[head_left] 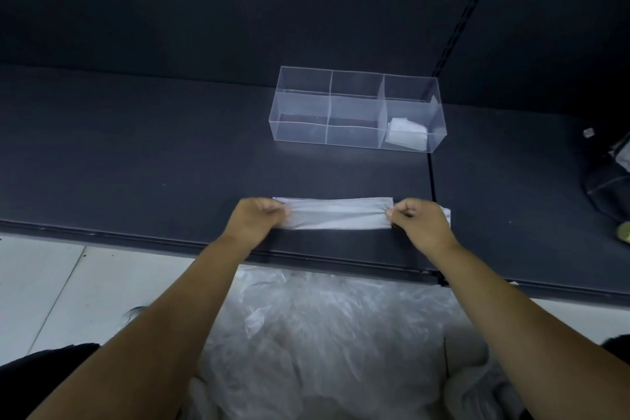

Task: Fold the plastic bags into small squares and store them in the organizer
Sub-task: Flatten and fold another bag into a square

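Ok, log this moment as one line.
left hand, right hand: pinching ends of long folded white plastic bag | clear plastic organizer: folded white square in right-end compartment

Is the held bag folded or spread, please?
Folded: the bag is a narrow strip, left hand and right hand pinching its ends.

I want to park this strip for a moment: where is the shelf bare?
Bare shelf lies left of the organizer and the left hand; a band also runs between the strip and the organizer. Crowded: the shelf's far right, by the dark clutter.
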Demonstrator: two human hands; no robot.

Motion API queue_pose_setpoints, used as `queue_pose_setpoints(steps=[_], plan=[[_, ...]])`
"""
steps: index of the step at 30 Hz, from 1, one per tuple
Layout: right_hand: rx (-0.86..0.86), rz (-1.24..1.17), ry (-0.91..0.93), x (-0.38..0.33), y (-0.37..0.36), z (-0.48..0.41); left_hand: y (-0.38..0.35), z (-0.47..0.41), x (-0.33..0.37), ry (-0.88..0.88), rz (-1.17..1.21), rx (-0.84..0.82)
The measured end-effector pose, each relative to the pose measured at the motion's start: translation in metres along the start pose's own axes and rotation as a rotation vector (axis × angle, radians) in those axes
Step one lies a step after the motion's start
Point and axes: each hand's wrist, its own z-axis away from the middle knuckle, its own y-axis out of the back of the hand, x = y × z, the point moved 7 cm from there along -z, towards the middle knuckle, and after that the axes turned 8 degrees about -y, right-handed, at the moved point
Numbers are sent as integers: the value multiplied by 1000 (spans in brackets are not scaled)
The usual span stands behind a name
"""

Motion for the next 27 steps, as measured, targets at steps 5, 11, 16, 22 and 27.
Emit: queue_pose_setpoints(steps=[5,11,16,22,27], plan=[[81,137,20,-3,-6,-1,17,-8,-2,-1,-110,182],[148,192,69,-1,-8,2,-3,26,46,-424,-568,480],[146,219,60,-4,-10,3,-88,34,27,-555,-880,-72],[466,555,262,-40,-24,35,-98,31,-6,-456,-1122,-176],[-71,666,511,-35,-115,53,-98,29,-13,-412,-1166,-227]])
